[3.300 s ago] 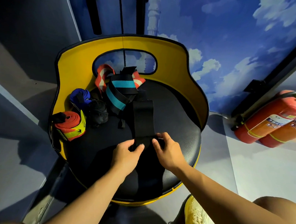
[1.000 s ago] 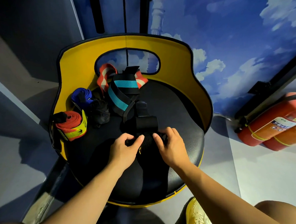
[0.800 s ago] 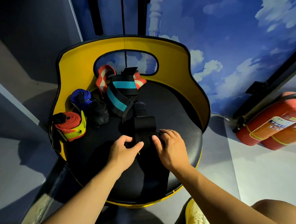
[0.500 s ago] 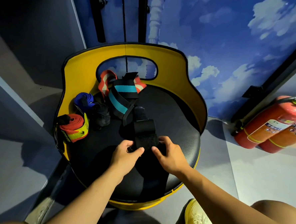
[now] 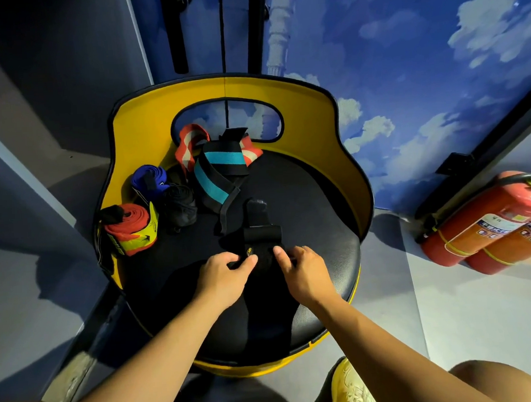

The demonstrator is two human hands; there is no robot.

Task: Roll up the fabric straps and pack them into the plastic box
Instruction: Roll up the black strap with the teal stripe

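1. Black strap point(image 5: 261, 235): lying on the black seat point(image 5: 314, 210) of the yellow-backed stool, partly rolled at the near end. Free tail runs away from the person toward the teal-striped strap point(image 5: 216, 176). Black on black, so the roll's edges are hard to read.
2. Handling, my read: light, soft woven fabric with some stretch. It will spring loose if tension drops. Best held at both ends of the roll, thumbs on top.
3. Left hand point(image 5: 223, 276) pinches the roll's left end; right hand point(image 5: 306, 273) has fingers curled on the right end. The roll sits between the two hands, tail ahead of the fingertips.
4. Done rolls at seat's left: red-and-yellow point(image 5: 130, 229), blue point(image 5: 149, 180), black point(image 5: 179, 203). Red-and-white strap point(image 5: 189, 146) loose at the back.
5. No plastic box in view.
6. Fire extinguishers point(image 5: 489, 221) on the floor, right.
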